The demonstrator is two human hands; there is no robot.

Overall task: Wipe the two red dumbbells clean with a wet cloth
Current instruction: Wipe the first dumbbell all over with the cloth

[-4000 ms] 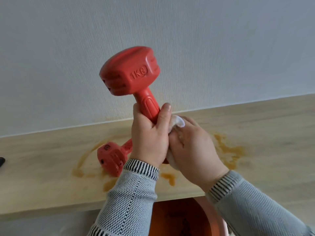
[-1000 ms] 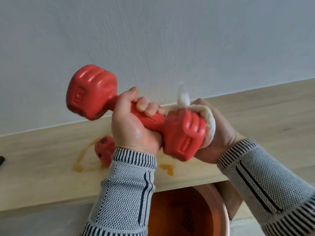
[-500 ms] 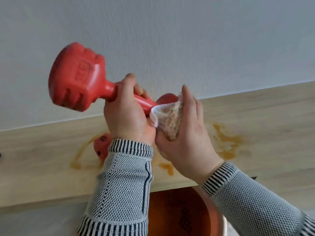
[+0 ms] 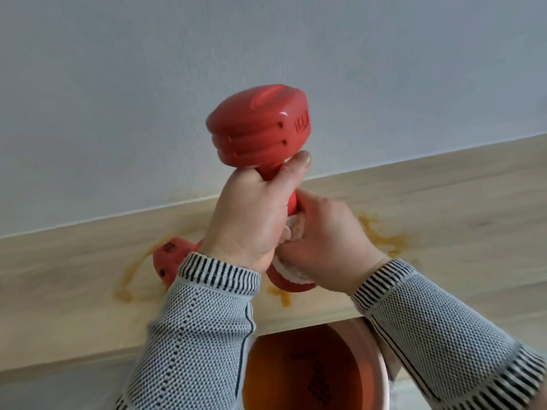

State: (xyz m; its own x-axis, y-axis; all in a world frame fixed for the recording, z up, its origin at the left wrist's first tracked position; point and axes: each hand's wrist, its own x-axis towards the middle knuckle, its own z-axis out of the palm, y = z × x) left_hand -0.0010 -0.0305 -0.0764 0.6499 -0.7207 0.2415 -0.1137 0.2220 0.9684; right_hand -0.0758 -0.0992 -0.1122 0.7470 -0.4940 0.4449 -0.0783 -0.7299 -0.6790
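Left hand (image 4: 250, 220) grips the handle of the raised dumbbell (image 4: 260, 128), thumb curled up near the top head. Right hand (image 4: 328, 244) clamps the wet cloth (image 4: 291, 229) around the lower handle and bottom head. Long axis near vertical, top tilted slightly right; bottom head sits just below both hands, near side. Right hand is closer to the unwiped end, so it likely does the wiping while left just steadies. Second dumbbell (image 4: 168, 261) lies on the stained wooden shelf (image 4: 444, 202), left of the hands, mostly hidden behind the left sleeve.
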